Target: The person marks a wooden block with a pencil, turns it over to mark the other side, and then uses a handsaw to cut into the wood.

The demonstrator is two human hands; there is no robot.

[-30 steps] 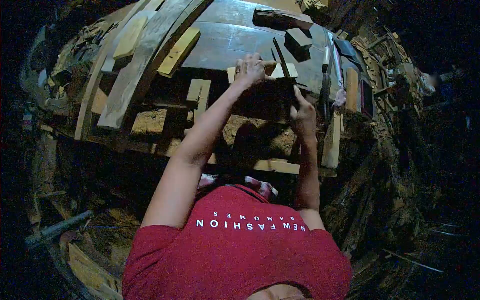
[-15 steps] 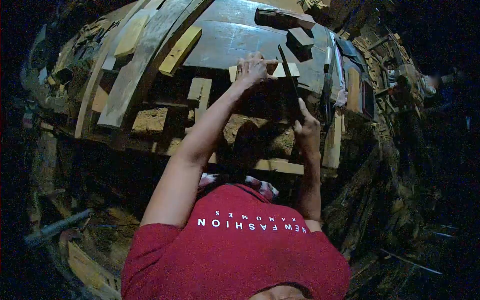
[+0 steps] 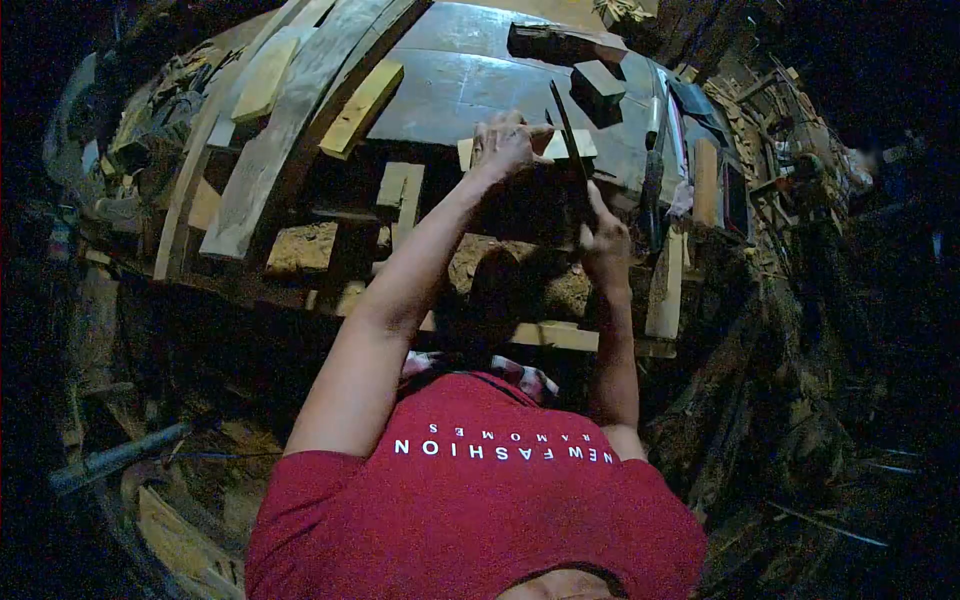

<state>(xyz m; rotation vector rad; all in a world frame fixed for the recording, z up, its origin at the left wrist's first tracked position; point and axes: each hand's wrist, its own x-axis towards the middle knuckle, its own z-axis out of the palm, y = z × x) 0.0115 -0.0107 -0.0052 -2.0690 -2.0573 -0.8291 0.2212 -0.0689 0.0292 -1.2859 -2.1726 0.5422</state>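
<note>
My left hand (image 3: 508, 145) presses down on a pale wooden piece (image 3: 572, 145) at the near edge of the metal-topped table (image 3: 430, 95). Its fingers are bent round the left part of the piece. A thin dark saw (image 3: 570, 125) crosses the piece just right of that hand, its tip pointing away from me. My right hand (image 3: 606, 238) is closed at the near end of the saw, index finger stretched along it. The saw's handle is hidden in shadow and by the hand.
Long grey boards (image 3: 290, 130) and a yellow block (image 3: 362, 108) lie at the left. A small block (image 3: 598, 82) and a dark wood piece (image 3: 565, 42) sit beyond the saw. An orange-brown block (image 3: 705, 180) stands at the right.
My right hand has moved slightly left and the saw has shifted a little with it. My left hand stays on the wooden piece.
</note>
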